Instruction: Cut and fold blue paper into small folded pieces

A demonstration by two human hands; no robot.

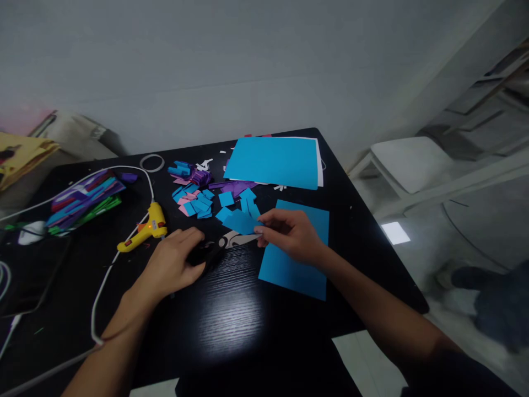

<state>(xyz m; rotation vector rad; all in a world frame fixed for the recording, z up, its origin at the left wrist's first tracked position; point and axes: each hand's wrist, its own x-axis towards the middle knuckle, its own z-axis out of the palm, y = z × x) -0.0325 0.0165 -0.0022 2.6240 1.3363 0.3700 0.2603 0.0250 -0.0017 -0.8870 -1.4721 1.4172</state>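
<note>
My left hand is closed around the black handles of a pair of scissors. Their blades point right, toward my right hand, and lie just below a piece of blue paper. Thumb and fingers of the right hand pinch that piece at its right end. Beneath the right hand lies a larger blue sheet on the black table. Small cut blue squares are scattered behind the blades. Whether the blades touch the paper is hard to make out.
A yellow glue gun with a white cord lies left of my left hand. Blue and pink paper squares are piled behind. A big blue sheet sits at the back. Bundled coloured strips and a dark phone-like slab are at left.
</note>
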